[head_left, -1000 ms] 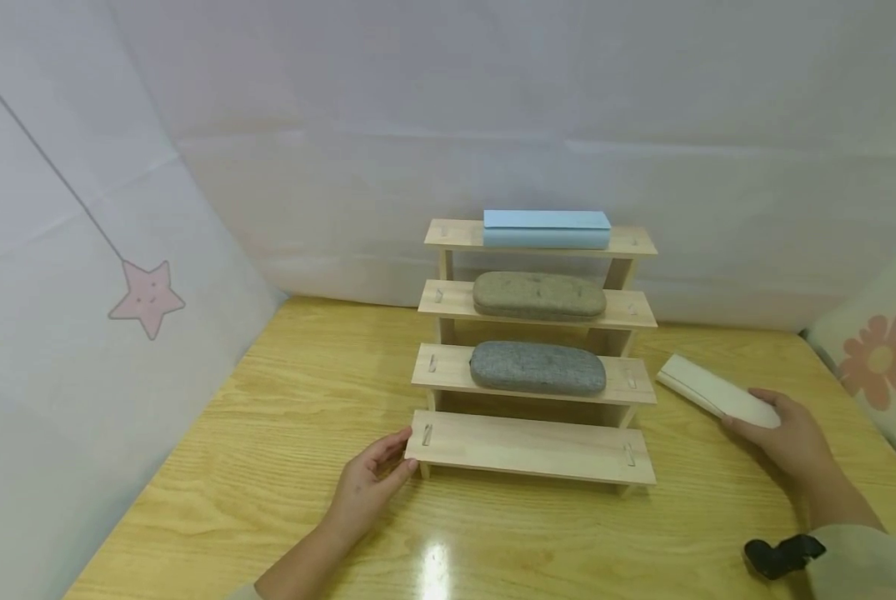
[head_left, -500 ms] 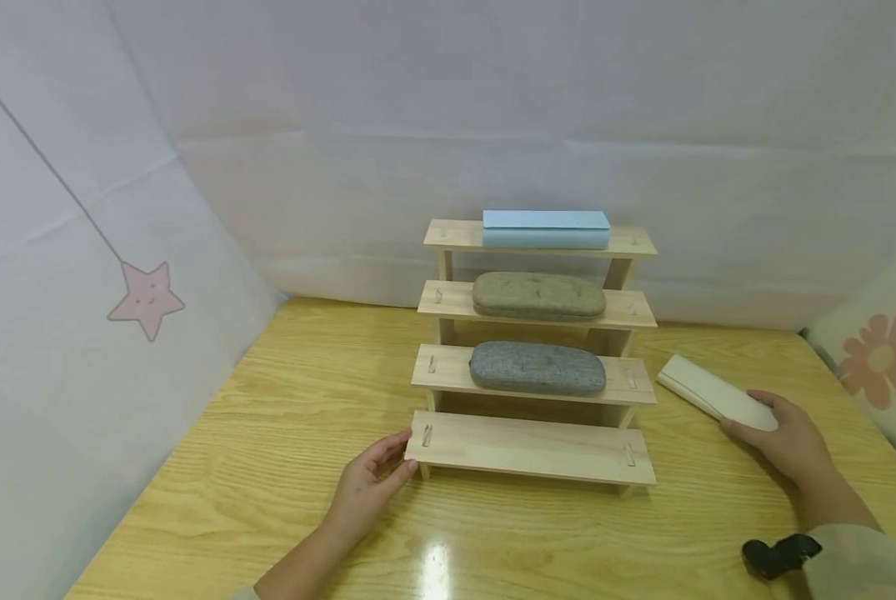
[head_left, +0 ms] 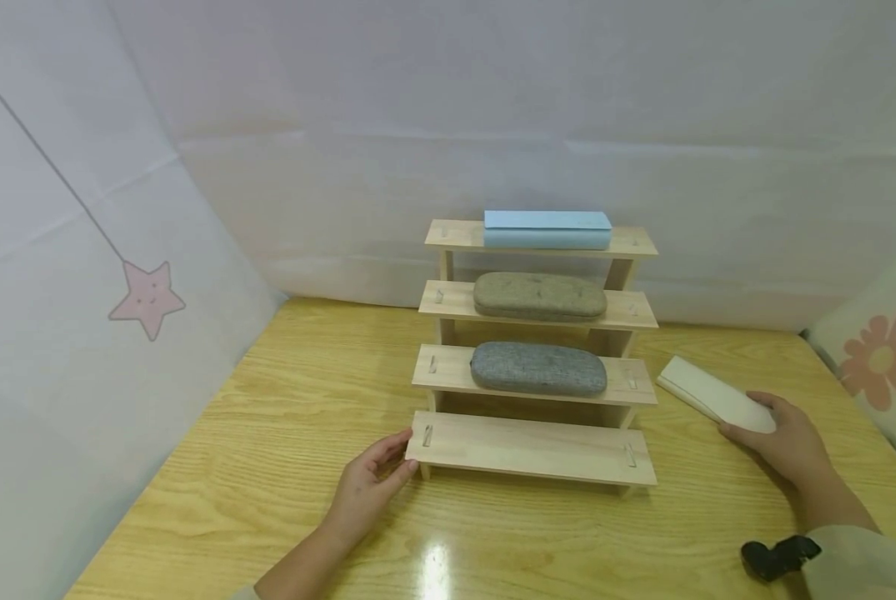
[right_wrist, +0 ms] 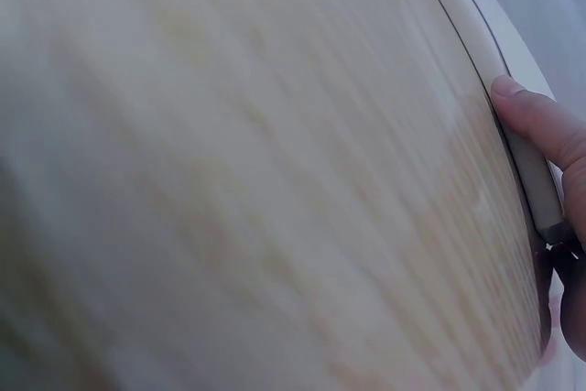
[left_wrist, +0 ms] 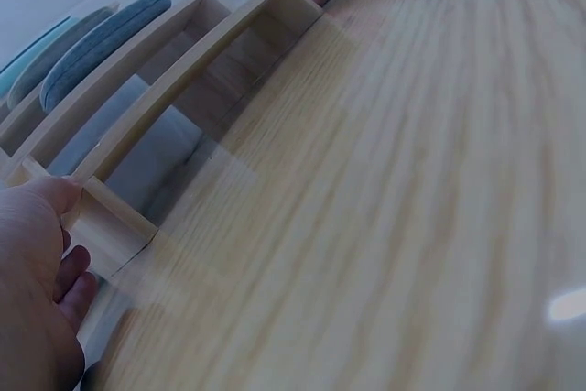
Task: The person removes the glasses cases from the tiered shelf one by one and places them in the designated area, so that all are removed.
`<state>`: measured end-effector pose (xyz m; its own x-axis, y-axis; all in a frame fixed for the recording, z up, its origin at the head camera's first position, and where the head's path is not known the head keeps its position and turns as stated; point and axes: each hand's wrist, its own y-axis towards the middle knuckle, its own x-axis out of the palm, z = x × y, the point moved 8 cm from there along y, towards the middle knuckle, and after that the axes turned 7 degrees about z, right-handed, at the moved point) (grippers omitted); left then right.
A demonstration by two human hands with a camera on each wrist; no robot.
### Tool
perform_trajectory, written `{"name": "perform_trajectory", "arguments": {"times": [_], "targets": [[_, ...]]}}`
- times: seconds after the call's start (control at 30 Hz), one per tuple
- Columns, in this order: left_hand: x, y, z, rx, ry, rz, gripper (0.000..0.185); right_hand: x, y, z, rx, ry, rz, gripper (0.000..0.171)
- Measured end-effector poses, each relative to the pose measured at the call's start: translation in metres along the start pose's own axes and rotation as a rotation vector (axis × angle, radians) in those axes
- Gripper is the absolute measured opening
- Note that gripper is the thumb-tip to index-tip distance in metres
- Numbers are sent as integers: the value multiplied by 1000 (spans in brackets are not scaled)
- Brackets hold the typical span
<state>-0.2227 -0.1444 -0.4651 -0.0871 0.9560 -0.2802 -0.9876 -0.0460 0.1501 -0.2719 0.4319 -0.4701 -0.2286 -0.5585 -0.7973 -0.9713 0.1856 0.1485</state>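
A four-tier stepped wooden display stand (head_left: 530,448) stands on the table. My left hand (head_left: 365,487) holds the left end of its lowest shelf, thumb at the front corner and a fingertip at the side edge. In the left wrist view the left thumb (left_wrist: 57,191) touches the shelf's corner. My right hand (head_left: 787,437) grips the near end of a white glasses case (head_left: 718,393), which lies slantwise to the right of the stand. Close up in the right wrist view, the thumb (right_wrist: 536,121) presses along the case's side; the other fingers are mostly hidden.
On the stand's upper shelves lie a light blue glasses case (head_left: 547,230), an olive-brown one (head_left: 539,297) and a grey fabric one (head_left: 538,368). The wooden tabletop (head_left: 290,400) ends at a white cloth backdrop (head_left: 357,150) behind and at the sides.
Almost everything holds its place. My right hand and the white glasses case have shifted only very slightly; my left hand stays at the lowest shelf's end.
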Motion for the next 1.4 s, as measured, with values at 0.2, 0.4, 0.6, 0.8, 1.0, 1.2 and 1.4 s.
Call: {"name": "perform_trajectory", "arguments": {"times": [0.2,0.4,0.6,0.8,1.0,1.2,1.4], "targets": [[0,0,0,-4,9,-4,43,0,-1,2,13,0,17,90],[0,0,0,-11,-4,-8,43,-1,-4,1,12,7,15,91],[-1,0,0,-15,-4,-12,44,-6,-8,7,5,-19,40,90],[0,0,0,-19,-8,-15,44,-13,-13,11,28,-31,79,86],[0,-1,0,-19,-14,-22,44,-17,-13,9,65,-44,101,86],[1,0,-1,-17,-24,-21,43,-19,-12,15,164,-25,97,91],[1,0,0,-16,-34,-20,43,-19,-10,17,204,-9,86,91]]}}
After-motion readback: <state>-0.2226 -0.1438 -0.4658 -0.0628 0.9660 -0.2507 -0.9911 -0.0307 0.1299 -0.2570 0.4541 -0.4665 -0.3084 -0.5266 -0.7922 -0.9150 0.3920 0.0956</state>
